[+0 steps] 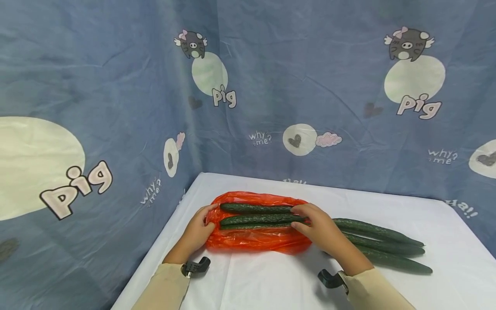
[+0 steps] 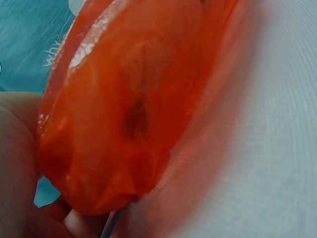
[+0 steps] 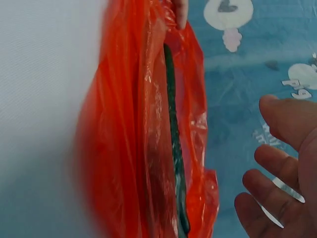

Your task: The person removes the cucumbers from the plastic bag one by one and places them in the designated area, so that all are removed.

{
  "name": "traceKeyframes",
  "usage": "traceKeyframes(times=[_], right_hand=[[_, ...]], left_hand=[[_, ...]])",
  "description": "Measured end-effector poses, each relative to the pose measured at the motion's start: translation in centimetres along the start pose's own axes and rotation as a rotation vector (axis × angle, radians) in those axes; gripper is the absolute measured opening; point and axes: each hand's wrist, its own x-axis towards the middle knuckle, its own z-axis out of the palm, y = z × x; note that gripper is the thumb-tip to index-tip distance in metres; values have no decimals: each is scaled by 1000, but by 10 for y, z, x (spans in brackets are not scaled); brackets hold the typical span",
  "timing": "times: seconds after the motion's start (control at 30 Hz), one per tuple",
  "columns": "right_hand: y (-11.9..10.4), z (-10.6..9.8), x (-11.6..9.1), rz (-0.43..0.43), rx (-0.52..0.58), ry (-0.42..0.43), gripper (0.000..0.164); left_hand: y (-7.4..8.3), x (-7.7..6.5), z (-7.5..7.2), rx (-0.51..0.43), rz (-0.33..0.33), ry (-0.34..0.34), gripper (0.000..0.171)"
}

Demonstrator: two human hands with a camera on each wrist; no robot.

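Note:
A red plastic bag (image 1: 255, 243) lies spread on the table with its opening upward. Inside it rest dark green cucumbers (image 1: 263, 219), side by side lengthwise. At the bag's left end, my left hand (image 1: 196, 230) holds the plastic; in the left wrist view, the thumb and fingers are around the bag's end (image 2: 124, 114). My right hand (image 1: 318, 226) hovers at the cucumbers' right ends, thumb and fingers spread. The right wrist view shows this hand (image 3: 280, 178) loosely curved beside the bag, with nothing in its grasp. One cucumber (image 3: 174, 134) shows through the bag's opening there.
Three more cucumbers (image 1: 387, 247) lie on the white-covered table (image 1: 263, 284), right of the bag and partly behind my right forearm. A blue patterned curtain (image 1: 271, 99) stands along the table's back and left sides.

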Motion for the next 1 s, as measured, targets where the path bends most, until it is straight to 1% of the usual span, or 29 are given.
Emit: traceKeyframes(times=[0.1,0.3,0.4,0.53,0.7,0.87,1.0], right_hand=[[-4,5,9,4,-24,-16,45],[-14,22,26,-50,-101,-15,45],[-21,30,35,-30,-116,-44,46],[-30,40,47,4,-112,-82,46],[-35,55,57,7,-58,-85,43],[-33,72,65,2,-32,-74,40],[-28,84,66,21,-27,-68,38]], left_hand=[[-1,-1,1,2,3,4,63],[0,-1,0,-3,18,10,63],[0,1,-2,-5,23,9,64],[1,3,-4,-6,24,11,64],[1,3,-4,-5,5,3,64],[1,1,-3,-10,0,8,64],[1,0,-1,-16,-10,-2,63]])
